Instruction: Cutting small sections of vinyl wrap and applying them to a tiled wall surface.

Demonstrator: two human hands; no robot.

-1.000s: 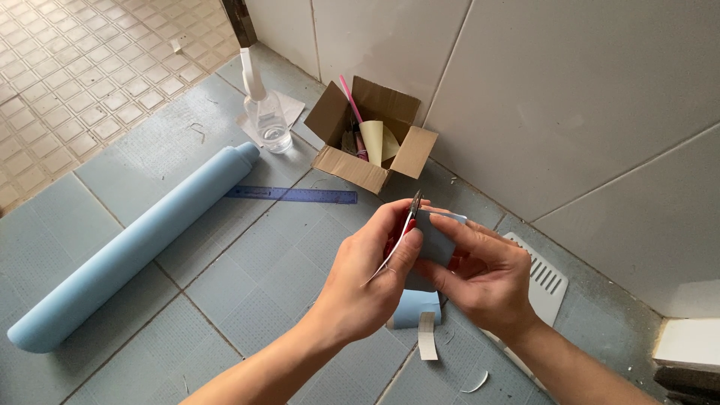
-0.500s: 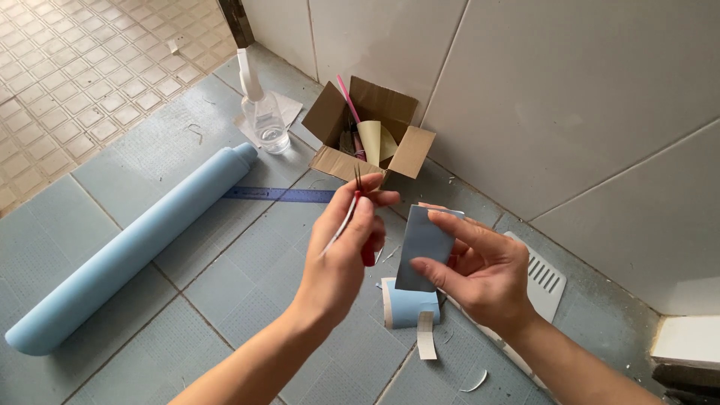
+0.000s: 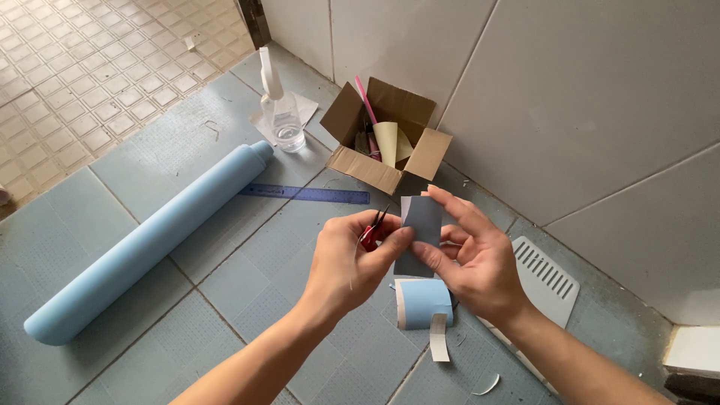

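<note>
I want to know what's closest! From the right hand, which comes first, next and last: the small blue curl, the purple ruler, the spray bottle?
From the right hand:
1. Small blue curl, just below it.
2. Purple ruler, up-left on the floor.
3. Spray bottle, farthest, near the wall.

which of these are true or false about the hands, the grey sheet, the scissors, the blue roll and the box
1. Both hands grip the grey sheet: the left hand and the right hand. True.
2. The left hand also holds red-handled scissors. True.
3. The long blue roll stands upright against the wall. False: it lies flat on the tiled floor.
4. The cardboard box is closed. False: its flaps are open.
5. A blue ruler lies between the roll and the box. True.
</note>
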